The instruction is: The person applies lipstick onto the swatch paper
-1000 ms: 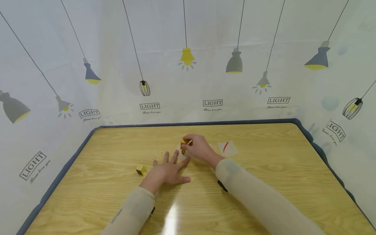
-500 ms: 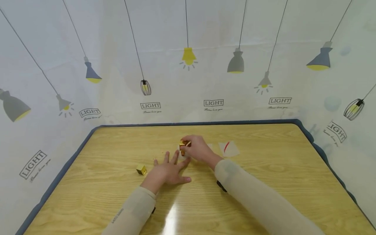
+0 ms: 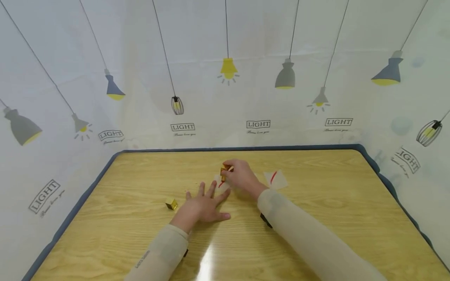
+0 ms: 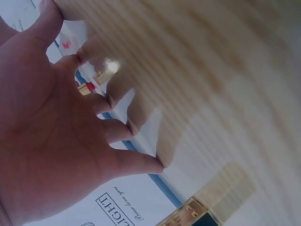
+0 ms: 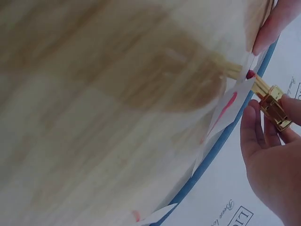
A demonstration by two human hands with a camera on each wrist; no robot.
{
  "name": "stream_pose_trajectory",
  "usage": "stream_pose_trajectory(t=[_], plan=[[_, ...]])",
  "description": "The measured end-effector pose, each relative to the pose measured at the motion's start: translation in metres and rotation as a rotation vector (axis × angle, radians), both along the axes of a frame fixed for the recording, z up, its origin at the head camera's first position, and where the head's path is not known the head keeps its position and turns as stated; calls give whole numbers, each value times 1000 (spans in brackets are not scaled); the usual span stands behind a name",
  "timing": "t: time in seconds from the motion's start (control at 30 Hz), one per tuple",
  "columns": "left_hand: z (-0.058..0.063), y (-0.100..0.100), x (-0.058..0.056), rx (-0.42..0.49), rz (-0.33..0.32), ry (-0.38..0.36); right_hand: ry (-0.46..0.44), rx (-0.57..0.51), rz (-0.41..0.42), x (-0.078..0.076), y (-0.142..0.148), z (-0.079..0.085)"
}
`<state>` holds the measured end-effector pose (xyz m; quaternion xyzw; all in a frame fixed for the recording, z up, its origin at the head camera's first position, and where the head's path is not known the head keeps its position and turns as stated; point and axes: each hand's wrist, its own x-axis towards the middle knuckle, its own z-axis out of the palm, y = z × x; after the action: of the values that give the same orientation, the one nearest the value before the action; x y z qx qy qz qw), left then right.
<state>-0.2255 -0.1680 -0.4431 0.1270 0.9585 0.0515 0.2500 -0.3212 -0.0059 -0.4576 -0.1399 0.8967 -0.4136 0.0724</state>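
My right hand (image 3: 240, 176) grips a gold lipstick (image 5: 275, 107) between thumb and fingers. Its red tip (image 5: 250, 74) is down at a small white paper (image 3: 225, 187), where a short red stroke (image 3: 220, 184) shows in the head view. Fingers spread, my left hand (image 3: 205, 206) lies on the table with its fingertips at the paper's near edge. Left of that hand stands a gold lipstick cap (image 3: 171, 203), which also appears as a shiny gold cap (image 4: 193, 214) in the left wrist view.
Right of my right hand lies another white paper (image 3: 279, 180) with a red stroke. Part of a further paper sheet is hidden behind the right hand. Small red specks dot the wooden table (image 3: 316, 218) near the left fingers. A lamp-printed curtain (image 3: 197, 70) encloses the table.
The lipstick has moved slightly up and right over the paper. A red stroke is now visible below it. My left hand stays in place, and the head view has shifted a little.
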Motion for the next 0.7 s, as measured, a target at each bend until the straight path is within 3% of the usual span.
stream_pose_trajectory(t=[0.17, 0.4, 0.43, 0.7], plan=[[-6, 0, -4, -4, 3, -17, 6, 15, -86, -7, 9, 0], [-39, -9, -18, -24, -17, 5, -8, 9, -87, -4, 9, 0], [-39, -8, -18, -23, -17, 3, -10, 11, -74, -3, 8, 1], [-3, 0, -2, -24, -3, -12, -17, 13, 32, 12, -5, 5]])
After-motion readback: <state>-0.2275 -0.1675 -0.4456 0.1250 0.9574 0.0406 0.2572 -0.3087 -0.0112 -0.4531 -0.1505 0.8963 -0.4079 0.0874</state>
